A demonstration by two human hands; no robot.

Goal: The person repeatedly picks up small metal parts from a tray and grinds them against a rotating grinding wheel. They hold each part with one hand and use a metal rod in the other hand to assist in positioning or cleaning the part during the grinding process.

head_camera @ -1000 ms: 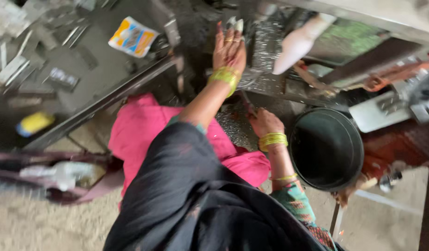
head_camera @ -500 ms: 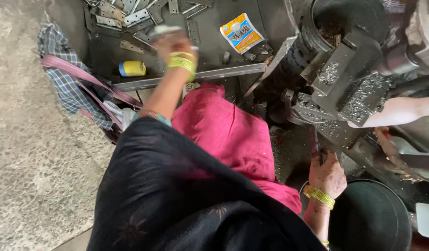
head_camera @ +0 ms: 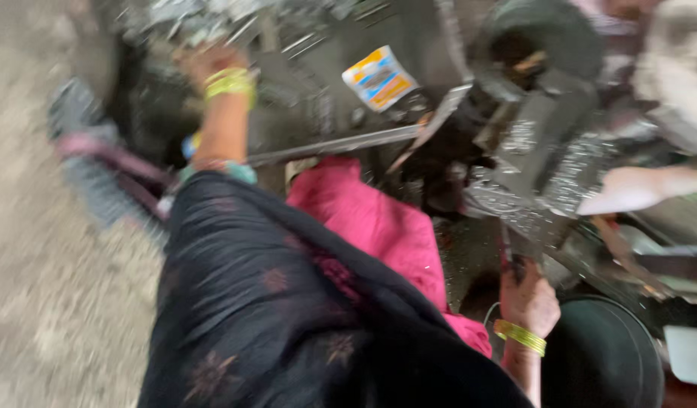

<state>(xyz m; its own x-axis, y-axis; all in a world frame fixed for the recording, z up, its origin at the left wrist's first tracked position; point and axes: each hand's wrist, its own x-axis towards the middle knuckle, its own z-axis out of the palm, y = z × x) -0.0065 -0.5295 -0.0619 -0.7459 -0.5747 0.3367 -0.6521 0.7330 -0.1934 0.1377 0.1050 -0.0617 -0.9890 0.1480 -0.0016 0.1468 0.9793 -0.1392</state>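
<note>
Nearest, the right hand [head_camera: 528, 301], gold bangles at the wrist, is closed around a thin dark metal handle [head_camera: 507, 253] beside the round black bucket [head_camera: 601, 355]. Further off, the left hand [head_camera: 206, 62] reaches among blurred grey metal strips [head_camera: 212, 23] on the dark counter [head_camera: 303, 113]; its grip I cannot tell.

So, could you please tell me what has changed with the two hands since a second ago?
The left hand left the machine and swung out to the pile of metal pieces on the left; a grasp is too blurred to tell. The right hand slid to the machine's lower edge. The dark round tub and printed packet stayed put.
</note>
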